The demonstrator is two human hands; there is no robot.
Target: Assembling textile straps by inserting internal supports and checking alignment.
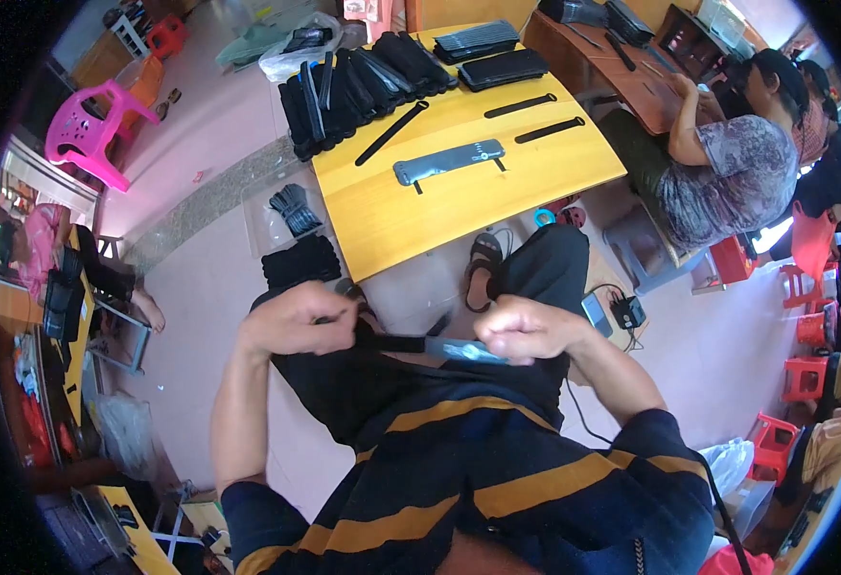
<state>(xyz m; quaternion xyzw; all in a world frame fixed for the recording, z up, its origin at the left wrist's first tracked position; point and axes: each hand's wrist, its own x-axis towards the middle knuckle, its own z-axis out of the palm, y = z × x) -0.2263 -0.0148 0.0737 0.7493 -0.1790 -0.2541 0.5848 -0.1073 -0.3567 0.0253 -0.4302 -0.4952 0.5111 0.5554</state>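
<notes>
Over my lap, a black strap (401,343) runs into a clear plastic sleeve (466,352). My right hand (533,329) is closed, pinching the sleeve's right end. At the strap's other end my left hand (300,321) has its fingers curled in; it is slightly blurred, and the exact grip is hard to see. On the yellow table (382,235) ahead lies a grey plastic-wrapped pack (449,162) with two strap ends sticking out below. Loose black straps with looped ends lie around it, one (391,132) at the left and another (550,130) at the right.
Bundles of black straps (368,81) fill the table's far left, with stacked packs (503,67) beside them. A clear bin (281,216) stands left of the table. A co-worker (737,168) sits at a brown table on the right. A pink chair (94,134) stands far left.
</notes>
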